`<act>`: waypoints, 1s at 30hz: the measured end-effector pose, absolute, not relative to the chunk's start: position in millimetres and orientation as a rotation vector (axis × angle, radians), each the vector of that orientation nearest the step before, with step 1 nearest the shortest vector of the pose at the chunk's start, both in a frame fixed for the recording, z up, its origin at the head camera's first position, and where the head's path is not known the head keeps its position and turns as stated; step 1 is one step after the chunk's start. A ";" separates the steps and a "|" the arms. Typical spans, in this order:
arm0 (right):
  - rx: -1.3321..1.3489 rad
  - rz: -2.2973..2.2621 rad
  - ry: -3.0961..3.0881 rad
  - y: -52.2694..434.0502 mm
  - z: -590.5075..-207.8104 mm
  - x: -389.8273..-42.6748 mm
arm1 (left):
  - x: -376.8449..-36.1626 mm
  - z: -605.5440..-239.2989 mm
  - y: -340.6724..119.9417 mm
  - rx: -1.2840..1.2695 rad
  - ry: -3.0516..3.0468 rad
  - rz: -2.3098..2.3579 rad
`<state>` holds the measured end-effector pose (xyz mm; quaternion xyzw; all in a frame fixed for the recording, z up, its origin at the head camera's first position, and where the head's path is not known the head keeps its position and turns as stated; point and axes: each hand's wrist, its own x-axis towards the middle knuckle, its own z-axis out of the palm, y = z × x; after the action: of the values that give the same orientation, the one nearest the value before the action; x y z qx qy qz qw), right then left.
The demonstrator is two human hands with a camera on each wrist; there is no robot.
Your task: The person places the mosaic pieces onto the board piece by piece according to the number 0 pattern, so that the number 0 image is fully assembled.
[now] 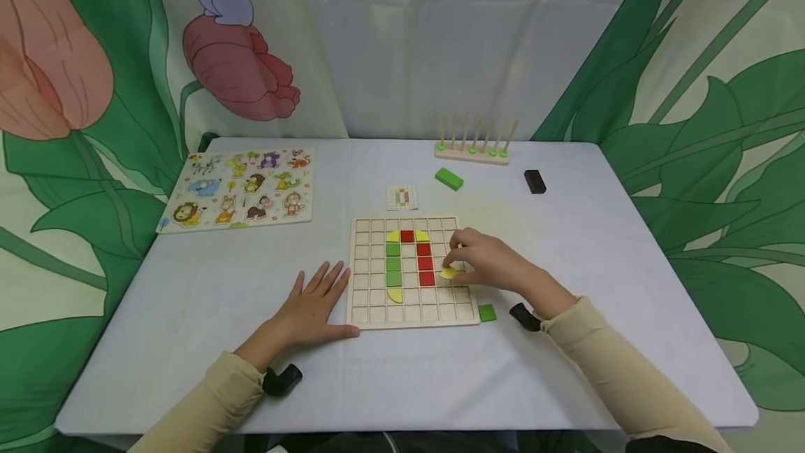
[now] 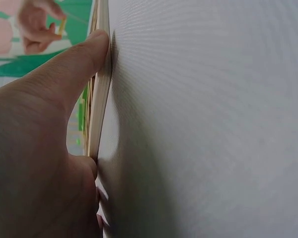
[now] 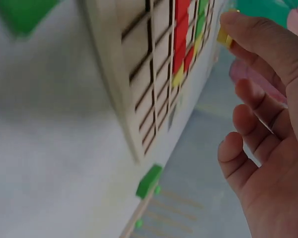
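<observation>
A wooden grid board (image 1: 371, 313) lies on the white table, with red, green and yellow tiles set in its cells in an arch shape. Its left edge meets my left hand (image 1: 314, 310), whose fingers are spread on the table; the left wrist view shows the thumb (image 2: 89, 52) against the board's side. Over the board's right part, my right hand (image 1: 493, 261) pinches a yellow rounded tile (image 3: 223, 36) between thumb and index finger, the other fingers loosely bent. A red tile column (image 1: 425, 264) is just left of it. Beside the board's lower right corner rests a green square tile (image 1: 487, 312).
A small pattern card (image 1: 401, 197) lies behind the board. Farther back are a green block (image 1: 449, 178), a black block (image 1: 535, 181) and a wooden peg stand (image 1: 472, 155) with green beads. An animal picture board (image 1: 239, 187) occupies the back left.
</observation>
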<state>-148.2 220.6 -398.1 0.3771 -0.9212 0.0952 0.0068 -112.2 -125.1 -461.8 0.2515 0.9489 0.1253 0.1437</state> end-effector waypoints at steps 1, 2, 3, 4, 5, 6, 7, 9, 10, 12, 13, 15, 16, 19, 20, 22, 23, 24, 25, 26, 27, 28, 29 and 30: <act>1.222 0.308 -2.876 216.2 -400.0 -146.6 | -112.6 -462.1 -125.0 0.725 2.734 0.361; 1.249 0.326 -2.876 212.4 -402.2 -145.2 | -113.0 -462.4 -124.9 0.726 2.733 0.365; 1.270 0.346 -2.883 209.2 -404.8 -143.8 | -113.4 -462.7 -124.9 0.726 2.732 0.367; 1.281 0.357 -2.891 206.4 -407.5 -142.6 | -113.8 -463.0 -125.1 0.727 2.735 0.369; 1.289 0.376 -2.897 204.1 -410.4 -141.7 | -114.2 -463.2 -125.0 0.727 2.736 0.368; 1.290 0.390 -2.906 202.3 -413.3 -140.8 | -114.5 -463.4 -125.1 0.725 2.738 0.365; 1.290 0.398 -2.913 201.1 -416.3 -140.1 | -114.7 -463.5 -125.2 0.725 2.739 0.366; 1.302 0.397 -2.922 199.6 -422.1 -139.1 | -115.0 -463.5 -125.3 0.721 2.737 0.363; 1.304 0.391 -2.922 199.1 -424.9 -138.8 | -115.1 -463.4 -125.4 0.720 2.736 0.359; 1.312 0.379 -2.914 198.7 -428.9 -137.8 | -114.9 -463.0 -125.2 0.717 2.730 0.362; 1.306 0.371 -2.908 198.5 -430.3 -137.0 | -114.9 -462.8 -125.0 0.716 2.727 0.363; 1.229 0.359 -2.924 197.8 -431.9 -133.9 | -114.8 -462.8 -124.8 0.716 2.725 0.361; 1.154 0.368 -2.941 197.3 -432.1 -130.8 | -114.7 -463.0 -124.6 0.717 2.724 0.359; 0.804 0.404 -3.006 192.7 -432.0 -116.0 | -114.4 -463.6 -124.0 0.720 2.722 0.356; 0.674 0.421 -3.016 190.5 -432.3 -109.7 | -114.4 -463.5 -123.9 0.722 2.722 0.355; 0.463 0.438 -2.996 185.5 -434.5 -98.1 | -114.4 -463.1 -123.9 0.724 2.723 0.352; 0.388 0.424 -2.979 182.9 -435.7 -93.3 | -114.5 -462.9 -124.0 0.725 2.725 0.349; 0.337 0.411 -2.952 180.4 -436.6 -89.6 | -114.6 -462.9 -124.2 0.726 2.726 0.347; 0.302 0.391 -2.927 177.9 -437.3 -87.0 | -114.9 -462.6 -124.2 0.725 2.728 0.347; 0.282 0.351 -2.906 175.7 -438.1 -85.6 | -115.1 -462.2 -124.3 0.723 2.729 0.350; 0.267 0.306 -2.891 173.4 -438.8 -85.1 | -115.3 -462.1 -124.4 0.720 2.729 0.352; 0.257 0.258 -2.887 171.0 -438.9 -85.0 | -115.4 -462.0 -124.5 0.718 2.729 0.353; 0.255 0.218 -2.880 168.6 -439.3 -85.3 | -115.4 -462.2 -124.8 0.716 2.728 0.353; 0.258 0.179 -2.877 166.2 -439.7 -85.8 | -115.3 -462.3 -125.0 0.713 2.725 0.358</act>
<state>-85.8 166.2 -439.7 0.0885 -0.9865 0.0613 0.1234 -115.3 -125.0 -462.3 0.2481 0.9488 0.1247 0.1507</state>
